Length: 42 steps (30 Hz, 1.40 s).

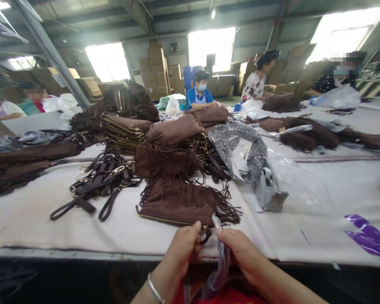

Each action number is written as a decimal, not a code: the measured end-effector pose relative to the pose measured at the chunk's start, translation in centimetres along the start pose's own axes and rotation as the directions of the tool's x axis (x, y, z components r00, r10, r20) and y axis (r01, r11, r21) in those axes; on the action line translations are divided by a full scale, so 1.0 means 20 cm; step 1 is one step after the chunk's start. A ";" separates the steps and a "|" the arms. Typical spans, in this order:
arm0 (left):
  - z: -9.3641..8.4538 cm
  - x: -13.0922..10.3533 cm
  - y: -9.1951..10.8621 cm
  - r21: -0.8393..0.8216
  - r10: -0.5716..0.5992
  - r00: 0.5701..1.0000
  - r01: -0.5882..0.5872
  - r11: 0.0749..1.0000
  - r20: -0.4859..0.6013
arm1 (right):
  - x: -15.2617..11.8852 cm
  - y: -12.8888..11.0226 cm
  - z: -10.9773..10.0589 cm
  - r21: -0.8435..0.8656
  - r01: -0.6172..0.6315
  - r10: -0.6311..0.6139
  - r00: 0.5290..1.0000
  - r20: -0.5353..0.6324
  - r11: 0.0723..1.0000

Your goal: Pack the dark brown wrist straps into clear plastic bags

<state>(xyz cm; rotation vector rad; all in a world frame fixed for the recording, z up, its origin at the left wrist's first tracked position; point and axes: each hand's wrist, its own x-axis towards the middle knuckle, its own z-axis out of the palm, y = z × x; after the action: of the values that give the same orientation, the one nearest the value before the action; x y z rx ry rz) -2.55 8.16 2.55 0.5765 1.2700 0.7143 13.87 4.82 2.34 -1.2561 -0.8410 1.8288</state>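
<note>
A brown fringed pouch point(177, 202) lies on the white table with its zipper edge toward me. My left hand point(185, 242) is closed at the pouch's near right corner, by a dark strap and small metal hardware; thumb and fingers are pressed together there. My right hand point(237, 245) pinches a clear plastic wrapping point(222, 255), which hangs down over the table's front edge and has something dark inside. Its upper tip touches the pouch's corner. Dark wrist straps with gold clasps point(115, 179) lie left of the pouch. More brown pouches point(174, 128) are stacked behind it.
A grey tape dispenser point(270, 196) stands right of the pouches, beside a black-and-white speckled cloth point(220, 135). Purple plastic point(369, 236) lies at the right edge. Brown fringed pieces point(22, 166) are at the left. Several people sit across the table, one in blue point(196, 95).
</note>
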 end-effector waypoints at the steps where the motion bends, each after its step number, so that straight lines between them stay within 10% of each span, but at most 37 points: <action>1: 0.02 0.01 0.01 -0.099 -0.053 0.999 0.054 0.994 0.007 | 0.00 -0.01 0.00 -0.001 0.018 -0.018 0.999 -0.030 1.000; 5: 0.08 0.07 0.07 -0.413 -0.131 0.991 0.103 0.905 -0.039 | -0.03 -0.04 -0.01 0.005 0.074 -0.074 0.997 -0.028 0.997; 8: 0.11 0.08 0.10 -0.491 0.025 0.997 -0.057 0.869 -0.073 | -0.07 -0.07 -0.04 0.045 0.075 -0.076 0.997 0.020 0.996; 15: 0.04 -0.07 0.23 -0.044 0.469 0.867 -0.482 0.875 -0.168 | 0.01 -0.24 -0.18 -0.477 0.267 -0.310 0.951 -0.012 0.837; 22: 0.05 -0.18 0.44 0.427 0.848 0.508 -0.741 0.519 -0.149 | 0.05 -0.36 0.00 -0.765 0.558 -0.882 0.471 -0.027 0.321; 28: 0.09 -0.12 0.48 0.409 0.865 0.498 -0.778 0.476 -0.058 | 0.10 -0.39 0.20 -0.499 0.609 -0.663 0.744 0.088 0.617; 37: 0.00 0.01 0.52 0.453 0.772 0.636 -0.694 0.559 0.022 | 0.15 -0.42 0.20 0.320 0.356 -0.420 0.893 0.160 0.878; 42: 0.01 0.14 0.50 0.235 0.621 0.783 -0.596 0.768 -0.044 | 0.28 -0.35 0.15 0.343 0.117 -0.172 0.976 0.134 0.932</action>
<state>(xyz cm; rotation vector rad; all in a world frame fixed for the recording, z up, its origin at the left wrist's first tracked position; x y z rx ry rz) -3.50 16.80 8.15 1.1704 1.2786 1.1786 11.17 12.94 6.58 -0.8192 -0.6546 1.8757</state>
